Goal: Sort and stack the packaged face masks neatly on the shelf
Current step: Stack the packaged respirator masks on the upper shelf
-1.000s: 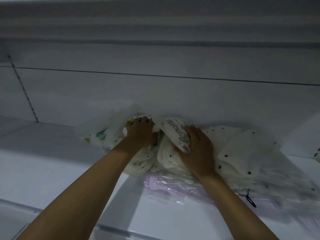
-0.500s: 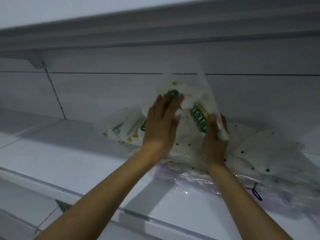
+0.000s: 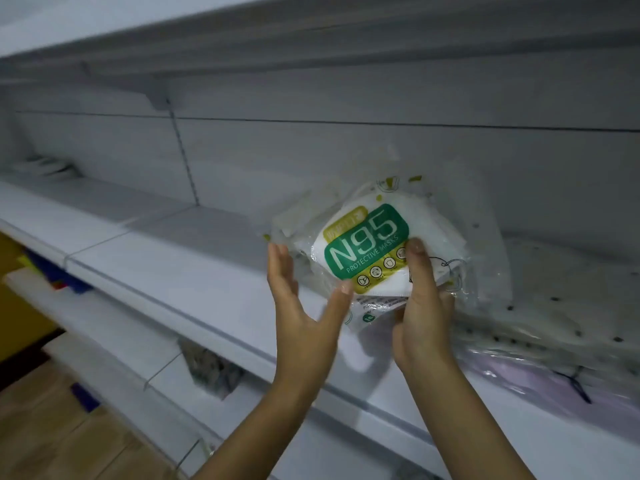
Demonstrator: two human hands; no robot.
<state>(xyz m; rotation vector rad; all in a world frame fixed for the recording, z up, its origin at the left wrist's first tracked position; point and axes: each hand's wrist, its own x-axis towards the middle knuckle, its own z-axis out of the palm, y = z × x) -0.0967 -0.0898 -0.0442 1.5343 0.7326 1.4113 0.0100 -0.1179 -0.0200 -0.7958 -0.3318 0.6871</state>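
Observation:
A bundle of white N95 mask packs point(image 3: 367, 244) with a green and yellow label is held up above the white shelf point(image 3: 166, 268). My right hand point(image 3: 420, 306) grips its lower right side, thumb on the front over the label. My left hand point(image 3: 304, 306) is at its lower left edge with straight fingers along the plastic and the thumb tip touching the label's corner. A pile of dotted white mask packs point(image 3: 561, 299) lies on the shelf to the right, over a pale purple pack point(image 3: 554, 382).
An upper shelf point(image 3: 311, 39) overhangs close above. A slotted upright point(image 3: 183, 157) splits the back wall. Small pale items point(image 3: 48, 166) sit far left on the shelf. Lower shelves and a wooden floor point(image 3: 52, 431) show at the bottom left.
Both hands have lifted the N95 bundle off the pile and turned its label toward me. The view has swung left and closer.

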